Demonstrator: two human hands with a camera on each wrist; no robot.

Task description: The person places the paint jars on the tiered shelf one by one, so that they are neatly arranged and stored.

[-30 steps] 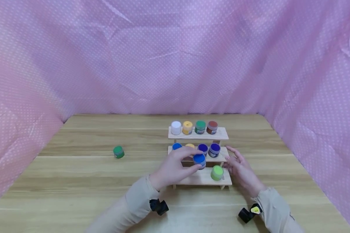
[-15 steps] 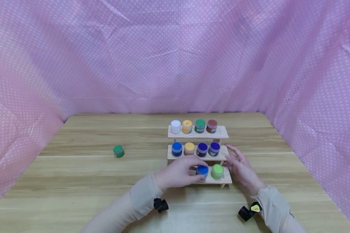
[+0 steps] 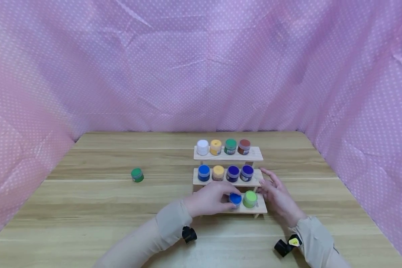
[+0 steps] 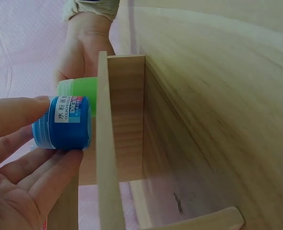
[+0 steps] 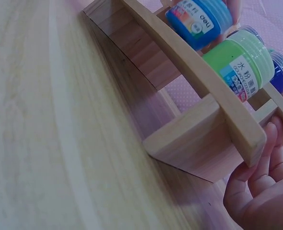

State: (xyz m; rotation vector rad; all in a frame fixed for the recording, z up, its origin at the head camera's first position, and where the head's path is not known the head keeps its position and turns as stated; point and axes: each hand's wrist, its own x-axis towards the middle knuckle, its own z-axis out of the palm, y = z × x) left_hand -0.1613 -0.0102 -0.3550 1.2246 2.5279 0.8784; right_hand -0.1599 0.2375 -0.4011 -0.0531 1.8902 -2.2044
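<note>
Between its thumb and fingers my left hand pinches a blue paint jar. In the left wrist view the jar is at the edge of the lowest tier of a stepped wooden rack, beside a light green paint jar; whether its base touches the board cannot be told. My right hand grips the rack's right end, with bent fingers at the boards. On the middle tier stand a blue jar, a pale orange jar and two dark violet jars.
White, yellow, green and brown-red paint jars line the top tier. A lone green jar stands to the left on the wooden table. A pink dotted cloth hangs behind.
My left hand has brought the blue jar down from before the middle tier to the lowest tier, then rightward toward the light green jar. My right hand stays at the rack's end.
</note>
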